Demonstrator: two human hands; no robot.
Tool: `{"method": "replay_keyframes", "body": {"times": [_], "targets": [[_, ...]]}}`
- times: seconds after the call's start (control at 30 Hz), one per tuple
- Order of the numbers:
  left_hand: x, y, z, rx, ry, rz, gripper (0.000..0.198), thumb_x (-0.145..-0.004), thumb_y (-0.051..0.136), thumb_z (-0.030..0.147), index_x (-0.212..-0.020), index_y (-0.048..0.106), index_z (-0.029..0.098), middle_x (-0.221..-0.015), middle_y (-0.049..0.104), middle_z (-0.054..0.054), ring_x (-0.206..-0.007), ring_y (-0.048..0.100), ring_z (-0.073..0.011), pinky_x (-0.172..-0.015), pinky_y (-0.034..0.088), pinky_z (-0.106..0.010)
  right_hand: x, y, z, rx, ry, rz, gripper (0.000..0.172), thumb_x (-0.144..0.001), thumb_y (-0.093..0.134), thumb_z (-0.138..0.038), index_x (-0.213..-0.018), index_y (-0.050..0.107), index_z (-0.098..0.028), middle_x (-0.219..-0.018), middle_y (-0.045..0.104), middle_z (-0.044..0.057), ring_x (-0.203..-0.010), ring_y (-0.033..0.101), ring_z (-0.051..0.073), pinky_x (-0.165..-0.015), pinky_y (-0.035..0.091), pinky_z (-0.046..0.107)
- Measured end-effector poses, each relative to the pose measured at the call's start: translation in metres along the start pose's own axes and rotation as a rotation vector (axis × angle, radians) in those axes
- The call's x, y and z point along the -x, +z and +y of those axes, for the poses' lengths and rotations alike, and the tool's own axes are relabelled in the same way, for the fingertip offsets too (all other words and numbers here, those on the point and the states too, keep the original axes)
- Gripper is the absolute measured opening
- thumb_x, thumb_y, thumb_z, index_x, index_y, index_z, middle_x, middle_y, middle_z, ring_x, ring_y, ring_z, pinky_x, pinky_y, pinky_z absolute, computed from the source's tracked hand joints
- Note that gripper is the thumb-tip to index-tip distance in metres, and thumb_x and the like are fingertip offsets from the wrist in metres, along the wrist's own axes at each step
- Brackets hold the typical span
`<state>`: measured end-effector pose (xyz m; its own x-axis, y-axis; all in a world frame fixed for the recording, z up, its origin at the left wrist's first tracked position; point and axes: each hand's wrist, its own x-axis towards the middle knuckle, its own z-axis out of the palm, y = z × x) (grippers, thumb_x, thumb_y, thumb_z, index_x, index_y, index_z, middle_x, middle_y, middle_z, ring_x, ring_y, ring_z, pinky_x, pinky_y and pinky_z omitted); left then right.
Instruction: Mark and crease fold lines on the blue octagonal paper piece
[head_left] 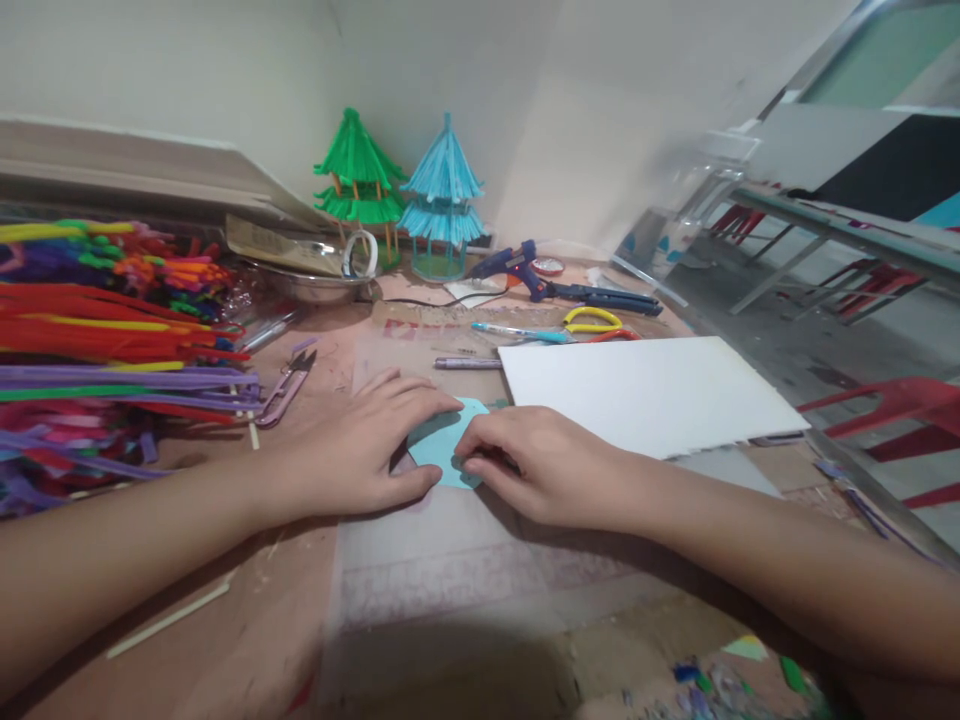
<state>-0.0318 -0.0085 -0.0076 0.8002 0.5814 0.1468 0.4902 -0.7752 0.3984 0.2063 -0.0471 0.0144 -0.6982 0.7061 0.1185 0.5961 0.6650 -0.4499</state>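
Observation:
A small light-blue piece of paper or card [435, 447] with angled edges lies flat on the work sheet [420, 580]. My left hand [390, 440] rests at its left side, thumb and fingers spread, their tips on the blue piece. Over its right part is my right hand [532, 460], with thumb and forefinger pinched together. Something small and dark may be between those fingertips, but I cannot make it out. A white board [637, 390] lies just beyond my right hand, and a purple pen [466, 364] sticks out from its left edge.
Bundles of colored pipe cleaners [112, 320] lie at left beside thread snips [289, 388]. A green pagoda model [358, 180] and a blue one [444, 200] stand at the back near a glue gun [517, 268]. Yellow-handled scissors [592, 320] lie behind the board.

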Motion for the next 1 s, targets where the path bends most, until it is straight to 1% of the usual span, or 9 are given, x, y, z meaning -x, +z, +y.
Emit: {"method": "replay_keyframes", "body": {"times": [0.1, 0.3, 0.43, 0.6, 0.67, 0.8, 0.87, 0.93, 1.0], "targets": [[0.001, 0.001, 0.0, -0.008, -0.005, 0.005, 0.053, -0.089, 0.059, 0.034, -0.14, 0.053, 0.02, -0.135, 0.063, -0.013, -0.129, 0.054, -0.0342, -0.111, 0.046, -0.055, 0.0, -0.001, 0.0, -0.061, 0.018, -0.023, 0.011, -0.095, 0.061, -0.011, -0.095, 0.071, -0.017, -0.08, 0.073, 0.004, -0.069, 0.062, 0.017, -0.067, 0.042, 0.026], [0.001, 0.002, 0.001, -0.018, -0.012, 0.009, 0.051, -0.089, 0.058, 0.035, -0.138, 0.053, 0.02, -0.138, 0.064, -0.013, -0.131, 0.056, -0.0347, -0.115, 0.043, -0.059, -0.007, 0.005, 0.016, -0.084, 0.043, 0.178, 0.014, -0.098, 0.059, -0.014, -0.105, 0.071, -0.016, -0.091, 0.075, 0.005, -0.07, 0.061, 0.016, -0.068, 0.043, 0.026], [0.0, -0.001, 0.001, -0.01, -0.011, -0.002, 0.056, -0.089, 0.058, 0.033, -0.143, 0.049, 0.021, -0.148, 0.062, -0.012, -0.138, 0.055, -0.0346, -0.127, 0.027, -0.064, -0.013, 0.009, 0.023, -0.065, 0.037, 0.154, 0.013, -0.097, 0.061, -0.012, -0.104, 0.071, -0.017, -0.094, 0.076, 0.006, -0.076, 0.063, 0.017, -0.071, 0.044, 0.027], [-0.002, -0.003, 0.0, -0.011, -0.032, -0.038, 0.058, -0.089, 0.057, 0.033, -0.146, 0.048, 0.021, -0.149, 0.062, -0.013, -0.138, 0.056, -0.035, -0.127, 0.027, -0.066, -0.014, 0.007, 0.02, -0.033, 0.039, 0.121, 0.013, -0.096, 0.061, -0.01, -0.101, 0.071, -0.016, -0.093, 0.076, 0.006, -0.078, 0.065, 0.018, -0.072, 0.044, 0.027], [-0.001, -0.002, -0.001, -0.025, -0.037, -0.042, 0.059, -0.09, 0.056, 0.034, -0.146, 0.048, 0.019, -0.149, 0.06, -0.014, -0.139, 0.054, -0.0361, -0.127, 0.025, -0.067, -0.012, 0.002, 0.017, -0.015, 0.05, 0.08, 0.013, -0.096, 0.061, -0.01, -0.099, 0.072, -0.016, -0.089, 0.076, 0.006, -0.076, 0.064, 0.018, -0.071, 0.043, 0.027], [0.001, -0.001, -0.003, -0.032, -0.049, -0.037, 0.058, -0.091, 0.059, 0.039, -0.145, 0.05, 0.022, -0.15, 0.06, -0.013, -0.139, 0.053, -0.0375, -0.124, 0.031, -0.066, -0.005, -0.01, 0.009, 0.027, 0.077, -0.007, 0.015, -0.093, 0.061, -0.008, -0.095, 0.072, -0.017, -0.086, 0.076, 0.006, -0.076, 0.065, 0.019, -0.071, 0.042, 0.027], [0.001, -0.001, -0.003, -0.026, -0.039, -0.035, 0.057, -0.091, 0.059, 0.039, -0.145, 0.05, 0.022, -0.149, 0.061, -0.013, -0.139, 0.054, -0.037, -0.125, 0.03, -0.065, -0.004, -0.013, 0.007, 0.026, 0.086, -0.05, 0.014, -0.093, 0.061, -0.008, -0.094, 0.071, -0.017, -0.083, 0.075, 0.005, -0.074, 0.064, 0.018, -0.069, 0.04, 0.027], [0.001, -0.001, -0.002, -0.024, -0.033, -0.038, 0.057, -0.091, 0.058, 0.037, -0.145, 0.05, 0.021, -0.15, 0.06, -0.013, -0.14, 0.053, -0.0364, -0.126, 0.027, -0.065, -0.005, -0.01, 0.008, -0.005, 0.093, -0.036, 0.013, -0.094, 0.061, -0.008, -0.094, 0.07, -0.017, -0.081, 0.073, 0.003, -0.071, 0.063, 0.017, -0.067, 0.04, 0.026], [0.0, -0.002, -0.001, -0.028, -0.036, -0.044, 0.058, -0.09, 0.057, 0.035, -0.145, 0.05, 0.019, -0.149, 0.061, -0.014, -0.14, 0.054, -0.0361, -0.126, 0.028, -0.064, -0.009, -0.003, 0.012, -0.037, 0.095, 0.043, 0.012, -0.095, 0.061, -0.008, -0.096, 0.068, -0.017, -0.083, 0.073, 0.003, -0.07, 0.062, 0.016, -0.067, 0.041, 0.026]]}}
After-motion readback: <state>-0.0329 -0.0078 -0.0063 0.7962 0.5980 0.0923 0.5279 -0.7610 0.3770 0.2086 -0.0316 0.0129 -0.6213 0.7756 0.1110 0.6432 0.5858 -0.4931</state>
